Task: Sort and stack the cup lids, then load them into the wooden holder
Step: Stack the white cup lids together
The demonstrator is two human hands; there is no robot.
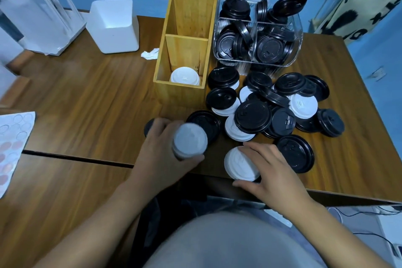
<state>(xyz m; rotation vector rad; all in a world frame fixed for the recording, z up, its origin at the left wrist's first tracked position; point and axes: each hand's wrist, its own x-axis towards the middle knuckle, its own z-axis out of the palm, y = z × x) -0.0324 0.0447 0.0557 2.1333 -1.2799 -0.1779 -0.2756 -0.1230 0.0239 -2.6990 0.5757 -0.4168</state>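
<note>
Our left hand point(163, 159) curls its fingers round a blurred stack of white lids point(189, 140), tops up, axis upright, over the near table point(87, 104). Our right hand point(274, 172) grips a flat white lid point(238, 164) just right.

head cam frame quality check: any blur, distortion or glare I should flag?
Head view: the white lid stack gripped by the left hand is motion-blurred, while the right hand gripping a white lid is sharp; wide-angle distortion bows the table edges and tilts the wooden holder; light is dim with a blue cast; faint glare streaks the clear bin.
</note>
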